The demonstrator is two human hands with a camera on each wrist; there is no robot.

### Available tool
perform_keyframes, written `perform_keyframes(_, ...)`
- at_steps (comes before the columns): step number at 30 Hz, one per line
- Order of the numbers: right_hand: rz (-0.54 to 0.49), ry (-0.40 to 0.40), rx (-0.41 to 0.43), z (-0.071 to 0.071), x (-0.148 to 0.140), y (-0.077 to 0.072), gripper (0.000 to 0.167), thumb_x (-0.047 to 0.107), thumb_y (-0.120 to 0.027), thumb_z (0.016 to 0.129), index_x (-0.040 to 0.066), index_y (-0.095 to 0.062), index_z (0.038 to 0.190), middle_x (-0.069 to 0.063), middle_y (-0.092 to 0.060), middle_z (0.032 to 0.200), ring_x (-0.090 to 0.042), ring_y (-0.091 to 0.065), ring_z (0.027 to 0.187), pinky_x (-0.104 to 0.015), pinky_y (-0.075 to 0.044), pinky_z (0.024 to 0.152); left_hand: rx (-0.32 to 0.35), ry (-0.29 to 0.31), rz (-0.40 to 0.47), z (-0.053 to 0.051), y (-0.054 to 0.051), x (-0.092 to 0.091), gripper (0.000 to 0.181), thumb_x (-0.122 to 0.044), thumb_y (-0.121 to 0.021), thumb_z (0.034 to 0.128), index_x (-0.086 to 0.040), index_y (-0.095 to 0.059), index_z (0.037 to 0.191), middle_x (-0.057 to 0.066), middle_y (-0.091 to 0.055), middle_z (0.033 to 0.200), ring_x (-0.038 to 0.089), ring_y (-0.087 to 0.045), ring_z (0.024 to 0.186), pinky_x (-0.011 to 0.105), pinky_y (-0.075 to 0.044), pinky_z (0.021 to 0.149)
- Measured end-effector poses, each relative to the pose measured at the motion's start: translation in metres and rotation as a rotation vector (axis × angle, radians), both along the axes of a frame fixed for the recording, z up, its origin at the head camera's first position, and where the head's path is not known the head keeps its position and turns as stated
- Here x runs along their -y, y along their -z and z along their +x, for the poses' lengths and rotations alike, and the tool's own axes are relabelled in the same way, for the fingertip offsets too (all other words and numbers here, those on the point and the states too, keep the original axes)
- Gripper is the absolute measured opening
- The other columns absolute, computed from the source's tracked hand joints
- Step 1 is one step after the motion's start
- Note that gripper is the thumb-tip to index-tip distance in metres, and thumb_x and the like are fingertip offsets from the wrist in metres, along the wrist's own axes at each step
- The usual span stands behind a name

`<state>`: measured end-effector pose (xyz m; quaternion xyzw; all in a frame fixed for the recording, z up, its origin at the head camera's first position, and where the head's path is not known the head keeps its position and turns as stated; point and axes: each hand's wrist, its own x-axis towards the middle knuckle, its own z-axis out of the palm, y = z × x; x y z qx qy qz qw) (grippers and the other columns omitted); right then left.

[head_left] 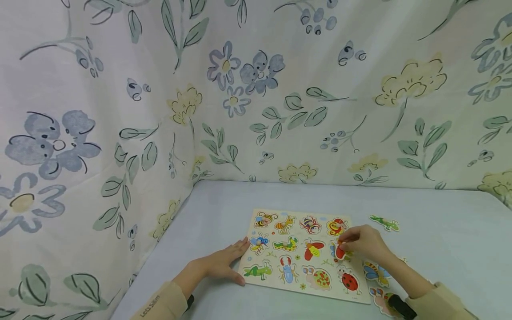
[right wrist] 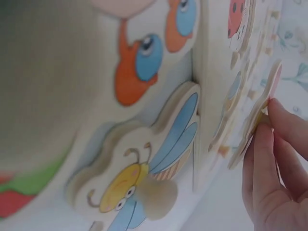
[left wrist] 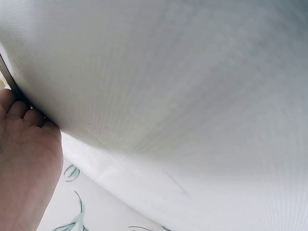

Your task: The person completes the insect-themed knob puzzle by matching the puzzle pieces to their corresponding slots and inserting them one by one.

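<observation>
The wooden puzzle board point(head_left: 334, 293) lies on the table, with colourful insect pieces in several rows. My left hand point(head_left: 220, 264) rests at its left edge, fingers stretched and thumb by the lower-left corner; in the left wrist view this hand point(left wrist: 29, 168) shows at the far left. Over the board's right column, my right hand point(head_left: 366, 242) pinches a small red piece point(head_left: 339, 253) between thumb and fingertips. In the right wrist view, that hand point(right wrist: 279, 183) holds the piece point(right wrist: 255, 115) nearly edge-on, tilted above the board. Whether it touches the board, I cannot tell.
A green insect piece point(head_left: 385, 222) lies behind and right of the board. Beside its right edge are a blue-winged piece point(head_left: 376, 273) and a pink piece point(head_left: 382, 302), partly under the right forearm. A floral curtain point(head_left: 300, 133) hangs behind the table.
</observation>
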<state>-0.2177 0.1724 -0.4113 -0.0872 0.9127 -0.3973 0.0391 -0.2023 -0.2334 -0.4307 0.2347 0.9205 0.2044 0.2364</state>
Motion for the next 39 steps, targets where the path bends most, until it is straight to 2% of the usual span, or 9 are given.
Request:
perform_keyframes(14,-0.013,-0.063,-0.023,-0.007,0.014,-0.001,0.010,0.003,-0.078,0.078,0.001,-0.073,0.086,0.000,-0.068,0.078,-0.015,-0.059,0.069,-0.026,-0.050,0.057,-0.004,-0.007,0.002,0.001,-0.003,0.001,0.104,-0.050,-0.074,0.0790,-0.009,-0.018,0.156,0.006,-0.009,0.163,0.027,-0.011,0.148,0.050,-0.016,0.118)
perform_keyframes(22,0.000,-0.079,-0.050,-0.011,0.031,-0.003,0.010,0.005,-0.080,0.077,0.003,-0.074,0.085,0.001,-0.069,0.079,-0.014,-0.060,0.070,-0.030,-0.050,0.061,-0.001,-0.006,0.002,0.000,-0.001,0.001,0.104,-0.052,-0.074,0.0789,-0.009,-0.018,0.156,0.005,-0.009,0.163,0.028,-0.011,0.148,0.050,-0.016,0.117)
perform_keyframes(29,-0.039,-0.118,-0.074,-0.014,0.042,-0.003,0.010,0.004,-0.082,0.074,0.003,-0.074,0.081,0.000,-0.067,0.079,-0.014,-0.059,0.067,-0.028,-0.051,0.058,-0.007,-0.003,-0.007,-0.001,0.002,0.001,0.105,-0.054,-0.073,0.0786,-0.010,-0.018,0.156,0.004,-0.008,0.163,0.026,-0.011,0.148,0.048,-0.016,0.118)
perform_keyframes(39,-0.041,-0.134,-0.046,-0.014,0.056,-0.002,0.009,0.000,-0.081,0.074,0.003,-0.074,0.079,0.001,-0.068,0.073,-0.012,-0.059,0.065,-0.028,-0.050,0.057,0.002,-0.022,0.006,0.000,0.002,0.002,0.106,-0.053,-0.075,0.0776,-0.011,-0.018,0.156,0.004,-0.009,0.163,0.027,-0.011,0.148,0.050,-0.016,0.118)
